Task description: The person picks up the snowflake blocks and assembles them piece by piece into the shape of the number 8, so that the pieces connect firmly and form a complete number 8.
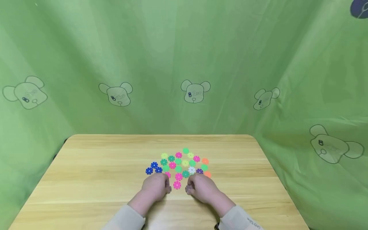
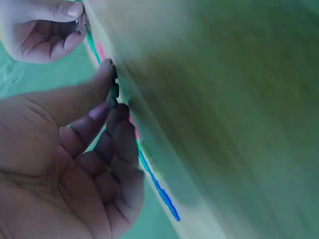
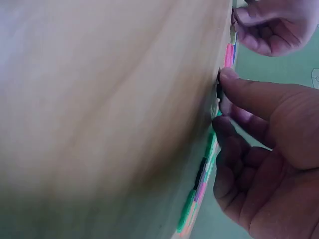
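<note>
My left hand pinches a small brownish notched snowflake disc between thumb and fingers, near the front of the disc group. In the left wrist view this snowflake disc looks dark, edge-on at the fingertips. Opposite it, my right hand pinches another brownish snowflake disc, also seen edge-on in the right wrist view. Between the two hands lies a pink snowflake disc, with a second pink disc just behind it. Both hands are low over the table, partly covering nearby discs.
Several flat snowflake discs spread behind the hands on the wooden table: blue discs at left, a white disc, a purple disc and orange discs at right. Green cloth hangs around the table.
</note>
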`<state>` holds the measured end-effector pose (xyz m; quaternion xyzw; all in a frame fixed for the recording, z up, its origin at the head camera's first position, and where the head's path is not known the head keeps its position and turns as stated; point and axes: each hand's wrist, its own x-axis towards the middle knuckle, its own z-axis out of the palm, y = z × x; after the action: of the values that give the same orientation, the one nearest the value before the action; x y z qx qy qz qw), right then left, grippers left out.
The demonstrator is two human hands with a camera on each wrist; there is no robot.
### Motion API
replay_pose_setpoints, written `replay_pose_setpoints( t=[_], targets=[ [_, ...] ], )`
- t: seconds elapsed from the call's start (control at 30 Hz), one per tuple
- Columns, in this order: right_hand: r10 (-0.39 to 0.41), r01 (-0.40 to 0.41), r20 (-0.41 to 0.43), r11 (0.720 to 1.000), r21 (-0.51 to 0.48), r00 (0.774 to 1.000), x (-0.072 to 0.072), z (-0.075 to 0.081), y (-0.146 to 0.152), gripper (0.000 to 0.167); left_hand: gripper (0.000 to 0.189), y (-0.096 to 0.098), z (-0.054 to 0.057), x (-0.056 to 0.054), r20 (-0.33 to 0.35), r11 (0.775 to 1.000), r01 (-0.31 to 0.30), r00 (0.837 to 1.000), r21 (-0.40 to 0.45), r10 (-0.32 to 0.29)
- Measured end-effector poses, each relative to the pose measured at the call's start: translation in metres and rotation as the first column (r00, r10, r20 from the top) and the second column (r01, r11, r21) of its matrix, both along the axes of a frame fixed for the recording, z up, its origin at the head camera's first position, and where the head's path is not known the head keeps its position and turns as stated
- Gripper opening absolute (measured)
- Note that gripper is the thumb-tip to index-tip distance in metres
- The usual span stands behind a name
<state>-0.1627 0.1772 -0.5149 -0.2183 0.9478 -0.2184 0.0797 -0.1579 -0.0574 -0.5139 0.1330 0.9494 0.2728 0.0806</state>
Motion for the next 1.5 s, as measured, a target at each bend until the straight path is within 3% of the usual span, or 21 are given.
replay_pose_setpoints(
  t=[0.07, 0.13, 0.27, 0.33, 0.4, 0.5, 0.67, 1.0, 1.33, 1.5],
  targets=[
    [0.012, -0.011, 0.012, 0.999, -0.045, 1.0, 0.0, 0.0, 0.002, 0.021, 0.022, -0.003, 0.004, 0.0, 0.036, 0.996, -0.025, 0.999, 0.08, 0.022],
    [0.008, -0.005, 0.021, 0.994, -0.108, 1.0, -0.002, 0.0, 0.004, 0.021, 0.018, -0.006, 0.01, -0.003, 0.079, 0.976, -0.059, 0.996, 0.21, 0.043],
    [-0.072, 0.078, 0.032, 0.945, -0.316, 0.997, -0.006, 0.008, 0.005, 0.015, 0.004, -0.009, 0.021, -0.01, 0.141, 0.869, -0.107, 0.989, 0.482, 0.044],
    [-0.117, 0.117, 0.024, 0.9, -0.419, 0.993, -0.008, 0.015, 0.003, 0.016, 0.004, -0.008, 0.026, -0.013, 0.153, 0.825, -0.121, 0.987, 0.551, 0.042],
    [-0.136, 0.128, 0.021, 0.857, -0.498, 0.99, -0.009, 0.022, 0.0, 0.013, 0.004, -0.007, 0.029, -0.013, 0.162, 0.802, -0.132, 0.986, 0.582, 0.044],
    [-0.138, 0.118, 0.006, 0.823, -0.556, 0.99, -0.01, 0.029, -0.004, 0.012, 0.006, -0.005, 0.031, -0.012, 0.174, 0.794, -0.145, 0.983, 0.59, 0.05],
    [-0.141, 0.11, -0.004, 0.791, -0.601, 0.99, -0.009, 0.032, -0.009, 0.014, 0.011, -0.002, 0.036, -0.011, 0.185, 0.785, -0.142, 0.982, 0.603, 0.035],
    [-0.109, 0.047, -0.056, 0.761, -0.647, 0.992, -0.009, 0.035, -0.012, 0.014, 0.013, -0.001, 0.04, -0.011, 0.186, 0.777, -0.12, 0.983, 0.618, 0.004],
    [-0.081, -0.036, -0.149, 0.759, -0.65, 0.986, -0.01, 0.036, -0.013, 0.014, 0.012, -0.001, 0.043, -0.01, 0.189, 0.77, -0.13, 0.982, 0.625, 0.012],
    [-0.059, -0.132, -0.308, 0.816, -0.563, 0.949, -0.01, 0.036, -0.014, 0.016, 0.014, -0.001, 0.046, -0.008, 0.183, 0.77, -0.127, 0.983, 0.625, 0.014]
  ],
)
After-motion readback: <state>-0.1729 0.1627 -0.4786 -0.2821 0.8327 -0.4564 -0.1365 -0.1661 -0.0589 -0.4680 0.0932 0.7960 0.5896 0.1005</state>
